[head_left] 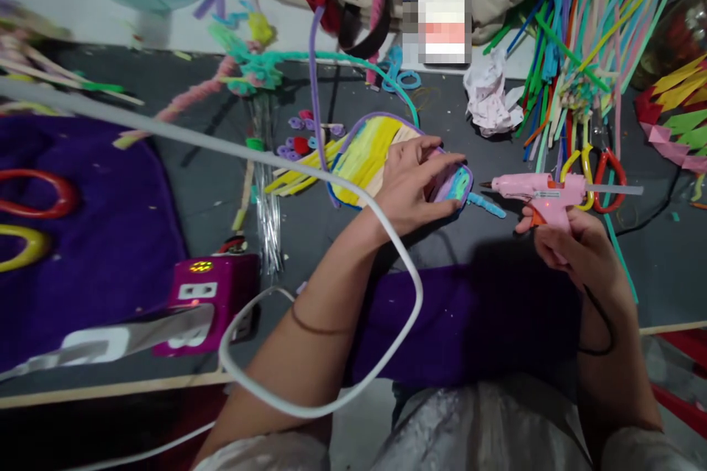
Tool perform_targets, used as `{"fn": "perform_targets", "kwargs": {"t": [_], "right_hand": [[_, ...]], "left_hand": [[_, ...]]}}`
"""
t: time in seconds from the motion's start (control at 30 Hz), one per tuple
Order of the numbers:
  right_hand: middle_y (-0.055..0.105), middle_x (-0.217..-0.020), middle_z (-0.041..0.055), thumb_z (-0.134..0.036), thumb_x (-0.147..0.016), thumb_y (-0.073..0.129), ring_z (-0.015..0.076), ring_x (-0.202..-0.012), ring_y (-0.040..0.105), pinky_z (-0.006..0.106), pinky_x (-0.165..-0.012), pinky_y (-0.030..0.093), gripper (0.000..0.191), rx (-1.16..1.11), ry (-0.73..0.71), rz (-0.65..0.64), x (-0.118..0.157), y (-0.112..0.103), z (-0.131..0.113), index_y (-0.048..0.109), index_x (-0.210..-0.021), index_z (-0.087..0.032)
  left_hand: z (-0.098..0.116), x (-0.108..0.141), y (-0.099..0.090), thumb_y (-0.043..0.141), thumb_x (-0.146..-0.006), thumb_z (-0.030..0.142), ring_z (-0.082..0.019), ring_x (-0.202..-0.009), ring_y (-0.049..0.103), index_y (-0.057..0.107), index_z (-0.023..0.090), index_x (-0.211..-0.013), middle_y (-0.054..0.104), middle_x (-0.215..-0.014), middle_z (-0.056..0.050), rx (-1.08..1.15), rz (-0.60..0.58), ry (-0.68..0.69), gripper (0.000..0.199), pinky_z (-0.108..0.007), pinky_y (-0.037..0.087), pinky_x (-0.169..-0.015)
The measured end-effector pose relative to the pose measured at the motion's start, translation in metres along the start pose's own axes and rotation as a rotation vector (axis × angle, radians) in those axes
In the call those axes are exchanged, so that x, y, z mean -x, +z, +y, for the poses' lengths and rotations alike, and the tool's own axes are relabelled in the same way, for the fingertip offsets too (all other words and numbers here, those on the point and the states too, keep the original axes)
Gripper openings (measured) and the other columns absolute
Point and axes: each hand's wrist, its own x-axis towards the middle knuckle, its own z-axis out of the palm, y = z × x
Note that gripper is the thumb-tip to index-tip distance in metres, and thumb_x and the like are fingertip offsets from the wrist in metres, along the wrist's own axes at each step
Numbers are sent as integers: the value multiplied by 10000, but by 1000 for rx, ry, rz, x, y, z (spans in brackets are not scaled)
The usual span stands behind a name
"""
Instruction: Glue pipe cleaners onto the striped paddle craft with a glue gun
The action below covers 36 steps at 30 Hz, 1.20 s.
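Note:
A flat rounded piece (367, 147) made of yellow, pink and blue pipe cleaners, edged in purple and blue, lies on the dark table. My left hand (412, 180) rests on its right part with the fingers spread, hiding some of it. My right hand (574, 239) is wrapped round the handle of a pink glue gun (544, 188), its nozzle pointing left towards the piece. Between nozzle and piece lies a short blue pipe cleaner (487, 204). Yellow strands (295, 178) stick out at the piece's left side.
A white cable (417, 287) loops across the view, over my left forearm. At the left are a magenta power box (215, 294) and purple cloth (88, 235) with scissors (41, 195). Crumpled paper (491, 96), a pipe-cleaner bundle (579, 51) and more scissors (610, 180) lie at the right.

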Motion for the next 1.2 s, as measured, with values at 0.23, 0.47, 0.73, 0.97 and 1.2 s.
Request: {"fn": "perform_targets", "kwargs": {"t": [0.23,0.47,0.73,0.97,1.2], "right_hand": [[550,-600,-34,-470,-941,743,82,-494,427,243,-452,284,320,-5,16,-93,0,-3,7,761,-1000,-156],[552,-609,-37,-496,-928,749,84,-505,431,237,-449,273,357,-18,49,-120,0,0,5,737,-1006,-148],[561,-613,-38,-513,-925,742,88,-513,446,248,-467,298,358,-3,53,-140,-2,2,6,711,-982,-160],[524,-554,-59,-526,-884,761,85,-476,425,258,-454,271,371,-14,55,-138,-4,7,0,664,-905,-168],[530,-542,-55,-477,-895,741,91,-486,435,268,-469,288,305,34,38,-125,-3,6,-6,656,-873,-185]], "left_hand": [[-2,2,-1,860,-693,508,-397,-1464,391,608,318,-1442,455,-1580,-120,-20,-38,-28,813,-600,293,-1254],[-1,4,-2,849,-741,468,-391,-1486,355,554,295,-1493,428,-1579,-130,-20,-48,-14,826,-599,271,-1258],[8,9,1,898,-710,477,-412,-1493,321,535,285,-1495,373,-1623,-146,-49,-37,-25,886,-619,268,-1251],[12,12,1,843,-786,416,-392,-1490,374,534,291,-1439,418,-1619,-129,-85,-16,-26,733,-626,311,-1242],[31,20,-18,788,-827,375,-345,-1272,563,613,252,-1129,613,-1293,-99,-82,3,-27,371,-572,474,-1107]]}}
